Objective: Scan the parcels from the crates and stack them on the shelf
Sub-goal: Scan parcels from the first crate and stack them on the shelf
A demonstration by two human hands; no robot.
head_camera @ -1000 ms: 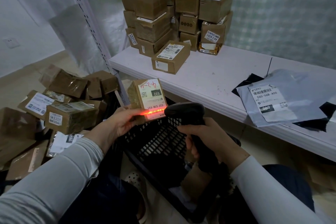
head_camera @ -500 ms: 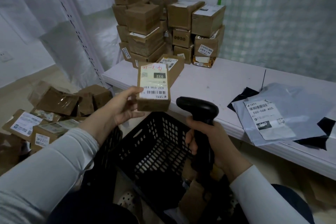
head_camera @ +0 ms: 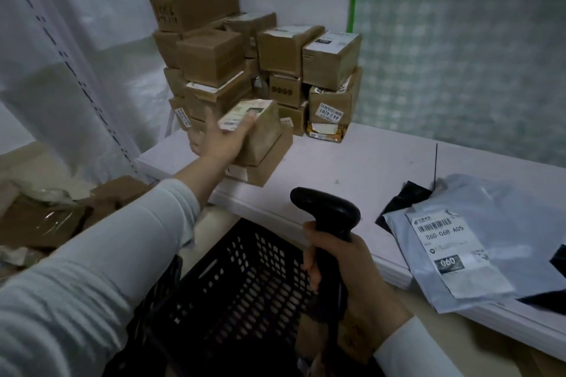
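My left hand [head_camera: 222,139] grips a small brown labelled parcel [head_camera: 260,128] and holds it on top of a flat brown box [head_camera: 265,164] near the front left of the white shelf [head_camera: 352,168]. Behind them rises a stack of brown parcels [head_camera: 254,61] against the wall. Lower down, my right hand [head_camera: 343,266] grips the handle of a black barcode scanner [head_camera: 329,208], held upright over the black plastic crate [head_camera: 242,291]. No scan beam shows.
Grey mailer bags [head_camera: 477,239] with a white label lie on the shelf's right part, over black bags. Loose cardboard parcels [head_camera: 46,217] are heaped on the floor at the left. A perforated white shelf upright [head_camera: 88,95] stands left of the shelf.
After the red scan line went off the label, my left hand carried the small parcel up and forward onto the flat box on the shelf. The scanner stayed over the crate.
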